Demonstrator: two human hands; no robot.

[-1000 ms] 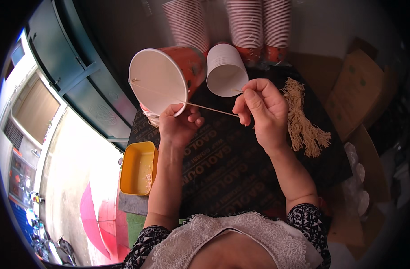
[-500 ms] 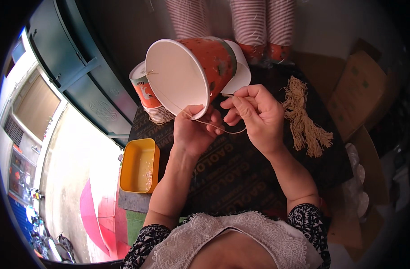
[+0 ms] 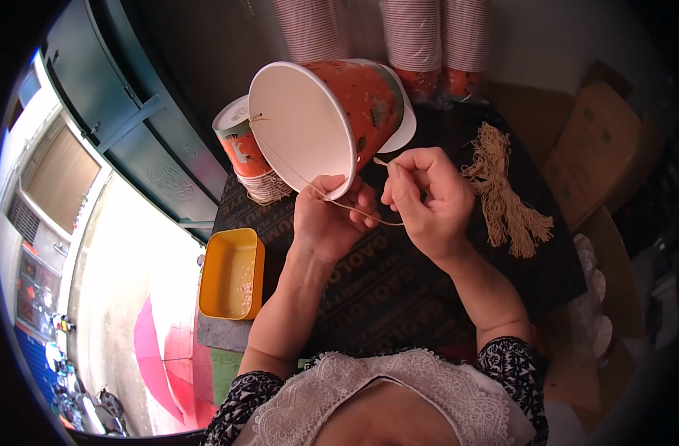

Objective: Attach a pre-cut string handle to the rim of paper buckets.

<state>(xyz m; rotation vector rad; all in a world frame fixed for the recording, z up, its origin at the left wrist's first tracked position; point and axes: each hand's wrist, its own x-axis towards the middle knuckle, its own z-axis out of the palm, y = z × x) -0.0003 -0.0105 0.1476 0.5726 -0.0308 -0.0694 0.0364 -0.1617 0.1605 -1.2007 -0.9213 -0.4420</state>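
Note:
A big orange paper bucket point(image 3: 354, 104) with a white inside lies tilted, its mouth facing left and toward me. My left hand point(image 3: 330, 215) grips its lower rim, thumb at the edge of the mouth and fingers curled underneath. A thin tan string point(image 3: 284, 165) comes through the far left wall, crosses the mouth and loops below the rim to my right hand point(image 3: 429, 193). That hand pinches the string near its end, and the tip sticks out toward a small hole in the bucket's side. Right of it lies a bundle of tan strings point(image 3: 503, 189).
The dark printed tabletop point(image 3: 369, 297) carries a yellow tub point(image 3: 232, 275) with small pale bits at the left. Stacked orange buckets point(image 3: 247, 152) stand behind it. Wrapped stacks of cups point(image 3: 411, 44) rise at the back. A cardboard box point(image 3: 596, 152) sits at the right.
The bucket and my left hand have shifted slightly right. My right hand has drawn a little away from the bucket's side, with the string tip now pointing up.

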